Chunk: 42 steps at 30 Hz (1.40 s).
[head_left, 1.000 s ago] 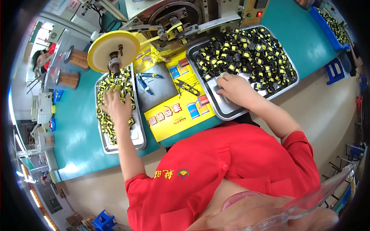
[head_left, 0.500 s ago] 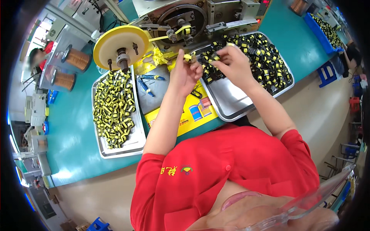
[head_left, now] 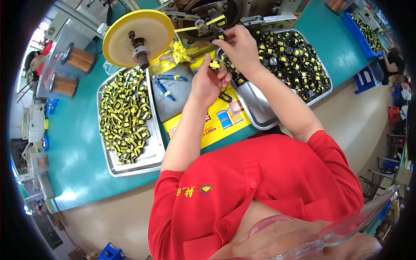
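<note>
My left hand has its fingers curled round a small coil bobbin with yellow tape, held up by thumb and fingertips. My right hand pinches a small black bobbin at the spindle of the taping machine; its fingertips partly cover it. A narrow yellow tape runs from the large tape roll to the machine's rollers. Below my right forearm lies a metal tray heaped with black-and-yellow bobbins. Another metal tray, on the left, holds many yellow-taped bobbins.
Blue-handled cutters and a second blue-handled tool lie on a grey plate. Crumpled yellow tape sits behind them. Copper wire spools stand at the left. A blue bin of parts is at the far right.
My right hand has moved from above the right tray, left and up to the machine's spindle, with a bobbin. My left hand keeps its bobbin nearly in place. The view has shifted slightly.
</note>
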Available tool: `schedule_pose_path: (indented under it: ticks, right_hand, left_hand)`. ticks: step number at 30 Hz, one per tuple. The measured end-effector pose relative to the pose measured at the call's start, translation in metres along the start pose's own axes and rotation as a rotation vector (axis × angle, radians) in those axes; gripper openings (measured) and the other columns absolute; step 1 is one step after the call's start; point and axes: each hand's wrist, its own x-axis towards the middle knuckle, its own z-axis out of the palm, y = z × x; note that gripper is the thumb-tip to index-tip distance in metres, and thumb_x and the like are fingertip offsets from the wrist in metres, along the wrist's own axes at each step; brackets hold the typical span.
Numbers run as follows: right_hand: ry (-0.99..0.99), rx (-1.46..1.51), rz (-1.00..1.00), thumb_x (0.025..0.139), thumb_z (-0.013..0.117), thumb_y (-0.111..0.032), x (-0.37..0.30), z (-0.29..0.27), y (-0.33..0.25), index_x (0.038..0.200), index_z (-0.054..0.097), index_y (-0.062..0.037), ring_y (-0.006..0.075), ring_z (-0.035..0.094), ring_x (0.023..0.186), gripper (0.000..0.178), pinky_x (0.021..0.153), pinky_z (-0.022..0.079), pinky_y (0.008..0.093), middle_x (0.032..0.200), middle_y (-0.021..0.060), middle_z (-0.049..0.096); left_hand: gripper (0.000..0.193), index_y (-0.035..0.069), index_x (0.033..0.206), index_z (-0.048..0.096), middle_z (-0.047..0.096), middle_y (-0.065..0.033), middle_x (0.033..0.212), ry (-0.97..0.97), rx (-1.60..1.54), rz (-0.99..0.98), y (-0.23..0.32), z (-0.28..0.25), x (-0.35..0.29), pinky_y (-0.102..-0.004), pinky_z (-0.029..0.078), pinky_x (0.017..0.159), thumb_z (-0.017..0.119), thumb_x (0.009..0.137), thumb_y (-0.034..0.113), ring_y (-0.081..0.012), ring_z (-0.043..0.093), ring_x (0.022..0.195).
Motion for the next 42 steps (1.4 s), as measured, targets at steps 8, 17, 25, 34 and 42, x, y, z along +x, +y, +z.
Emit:
schedule_pose_path:
  ticks: [8, 17, 25, 34, 42]
  right_hand:
    - [-0.372, -0.365, -0.309, 0.069, 0.074, -0.018, -0.041, -0.087, 0.016, 0.084, 0.059, -0.0078, 0.0223, 0.057, 0.068, 0.024, 0.062, 0.047, 0.0306, 0.076, 0.0053, 0.058]
    - [-0.578, -0.493, -0.567, 0.068, 0.066, -0.014, -0.072, -0.088, 0.012, 0.094, 0.059, -0.0115, 0.0244, 0.051, 0.100, 0.027, 0.083, 0.041, 0.0376, 0.100, 0.0064, 0.054]
    - [-1.001, -0.344, -0.099, 0.073, 0.062, -0.011, -0.096, -0.115, -0.005, 0.098, 0.056, -0.0044, 0.0302, 0.058, 0.081, 0.027, 0.071, 0.049, 0.0384, 0.088, 0.0125, 0.053]
    - [-0.617, 0.047, 0.034, 0.073, 0.068, -0.004, -0.058, -0.104, 0.004, 0.094, 0.057, -0.0029, 0.0190, 0.062, 0.074, 0.024, 0.066, 0.052, 0.0284, 0.086, 0.0093, 0.053]
    - [-0.151, -0.034, 0.007, 0.069, 0.074, -0.020, -0.006, -0.016, -0.001, 0.084, 0.053, -0.0022, 0.0233, 0.060, 0.068, 0.031, 0.061, 0.049, 0.0329, 0.081, 0.0112, 0.056]
  left_hand:
    - [0.041, 0.006, 0.085, 0.046, 0.039, -0.0032, 0.060, 0.081, -0.049, 0.028, 0.006, -0.009, 0.001, -0.0295, 0.034, 0.058, 0.044, 0.091, 0.046, -0.0214, 0.045, 0.062]
    - [0.040, 0.005, 0.082, 0.050, 0.043, -0.0043, 0.064, 0.083, -0.008, 0.037, 0.005, -0.017, 0.001, -0.0292, 0.036, 0.059, 0.041, 0.091, 0.043, -0.0210, 0.048, 0.067]
    - [0.047, -0.001, 0.111, 0.048, 0.056, -0.0123, 0.097, -0.076, -0.164, -0.022, 0.005, 0.005, 0.035, -0.0315, 0.043, 0.066, 0.037, 0.093, 0.040, -0.0237, 0.052, 0.083]
    - [0.041, 0.009, 0.075, 0.046, 0.038, -0.0019, 0.064, 0.030, -0.082, -0.037, -0.005, 0.014, 0.015, -0.0300, 0.036, 0.059, 0.042, 0.091, 0.047, -0.0170, 0.042, 0.067]
    - [0.039, 0.009, 0.081, 0.045, 0.042, -0.0033, 0.066, 0.138, -0.106, -0.019, -0.005, -0.005, 0.009, -0.0306, 0.037, 0.060, 0.040, 0.091, 0.046, -0.0193, 0.045, 0.066]
